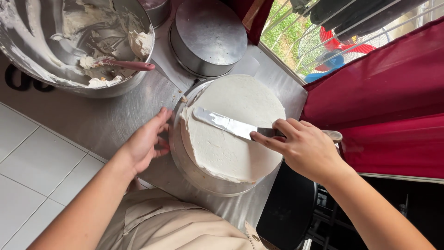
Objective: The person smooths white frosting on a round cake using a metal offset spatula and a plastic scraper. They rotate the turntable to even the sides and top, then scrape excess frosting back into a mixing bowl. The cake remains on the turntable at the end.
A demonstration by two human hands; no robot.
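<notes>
One round cake, coated in white frosting, sits on one round metal turntable on a steel counter. The right hand is curled around the handle of one long metal spatula, forefinger stretched along the base of the blade, and the blade lies flat across the top of the cake, its rounded tip reaching toward the cake's left edge. The left hand rests against the rim of the turntable on the cake's left side, fingers loosely bent and touching the metal edge, clasping nothing. Behind the cake, just beyond its far edge, stands one upturned round cake tin. To the far left of the cake is one large metal mixing bowl smeared with white frosting, and in it lies one scraper with a pink handle, its head buried in frosting. A second metal vessel shows only in part at the top edge, between the bowl and the tin, too cropped to tell its kind. To the right of the cake hangs a red curtain beside a barred window.
</notes>
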